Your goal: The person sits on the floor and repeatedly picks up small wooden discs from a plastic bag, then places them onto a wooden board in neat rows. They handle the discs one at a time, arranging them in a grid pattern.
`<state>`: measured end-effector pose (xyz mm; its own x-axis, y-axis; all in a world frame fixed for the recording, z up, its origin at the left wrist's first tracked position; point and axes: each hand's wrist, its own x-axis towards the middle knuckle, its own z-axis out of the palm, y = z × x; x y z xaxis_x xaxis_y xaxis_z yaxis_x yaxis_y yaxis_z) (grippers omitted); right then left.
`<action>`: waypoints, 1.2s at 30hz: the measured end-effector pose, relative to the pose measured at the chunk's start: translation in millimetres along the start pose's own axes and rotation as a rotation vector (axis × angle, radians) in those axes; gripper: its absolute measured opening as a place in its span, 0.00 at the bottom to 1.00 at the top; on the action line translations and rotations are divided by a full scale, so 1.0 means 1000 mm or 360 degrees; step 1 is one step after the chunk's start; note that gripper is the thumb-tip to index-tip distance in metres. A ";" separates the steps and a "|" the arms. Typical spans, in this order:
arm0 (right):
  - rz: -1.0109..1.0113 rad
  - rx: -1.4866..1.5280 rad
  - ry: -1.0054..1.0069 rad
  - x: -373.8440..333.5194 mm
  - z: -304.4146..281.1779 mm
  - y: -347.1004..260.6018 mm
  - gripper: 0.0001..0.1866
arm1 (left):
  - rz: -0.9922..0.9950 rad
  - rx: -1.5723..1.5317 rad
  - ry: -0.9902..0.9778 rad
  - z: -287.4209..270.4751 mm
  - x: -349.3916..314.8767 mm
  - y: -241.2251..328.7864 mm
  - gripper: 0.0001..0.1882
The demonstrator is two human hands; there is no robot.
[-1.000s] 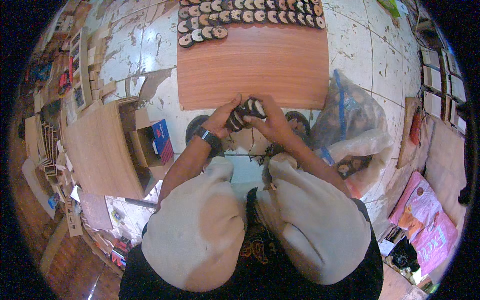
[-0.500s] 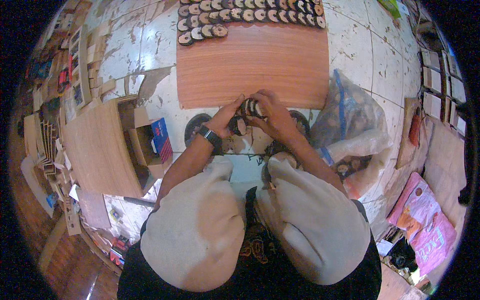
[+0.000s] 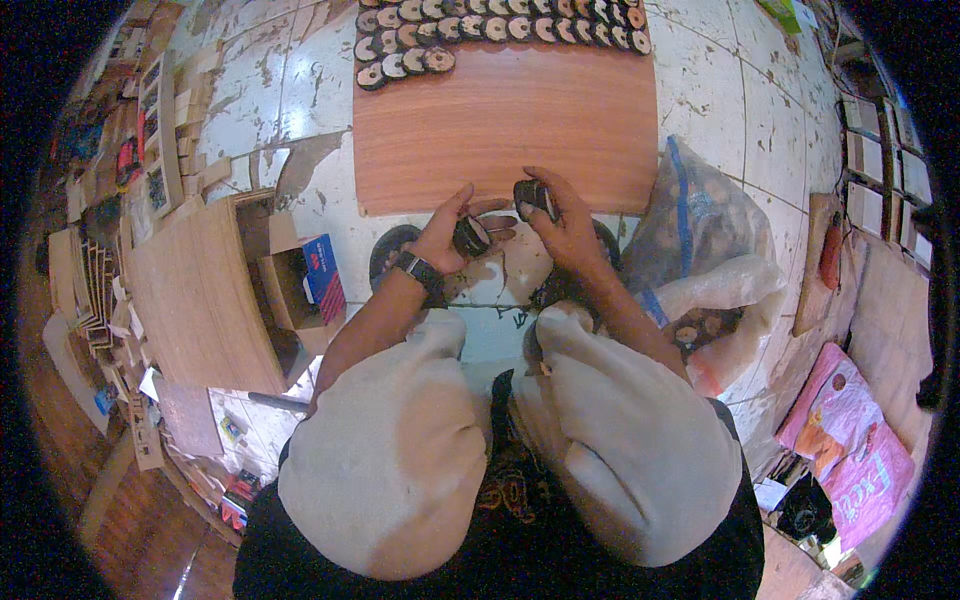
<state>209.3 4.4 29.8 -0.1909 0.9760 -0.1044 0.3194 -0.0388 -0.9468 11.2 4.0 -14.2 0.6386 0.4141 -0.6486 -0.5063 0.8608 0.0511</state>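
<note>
My left hand (image 3: 447, 232), with a watch on its wrist, holds a round wood slice (image 3: 472, 237) with dark bark, its fingers partly spread. Just to the right, my right hand (image 3: 561, 218) pinches what looks like a small stack of bark-edged wood slices (image 3: 536, 199) between thumb and fingers; how many cannot be made out. Both hands are near the front edge of a wood-grain board (image 3: 500, 120). Along the board's far side lie overlapping rows of wood slices (image 3: 490, 30), pale-faced with dark rims, and a short row of several at the left.
A clear plastic bag (image 3: 705, 230) with more slices stands right of the board. At left are a wooden box (image 3: 205, 295) and an open carton (image 3: 300, 285). A pink sack (image 3: 850, 445) lies at lower right. Tiled floor (image 3: 740, 90) surrounds the board.
My hands have moved apart. The stack that was between them is now in my right hand, while a slice stays in my left hand. The rows on the board look the same.
</note>
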 end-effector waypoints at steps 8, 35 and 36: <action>-0.0227 -0.0426 -0.0250 -0.009 0.004 -0.010 0.29 | 0.0195 0.0027 0.0219 -0.008 0.009 -0.007 0.18; -0.0372 -0.0453 -0.0535 -0.002 0.042 -0.014 0.35 | 0.0237 0.0300 -0.0090 -0.012 0.001 -0.001 0.37; -0.0369 -0.0432 -0.0556 -0.001 0.044 -0.013 0.35 | 0.0244 0.0287 -0.0069 -0.013 0.001 0.001 0.37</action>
<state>165.0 -5.8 28.6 -0.5702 0.8205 -0.0405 0.4529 0.2729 -0.8488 4.1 1.1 -24.4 0.5885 0.5528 -0.5900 -0.4900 0.8243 0.2835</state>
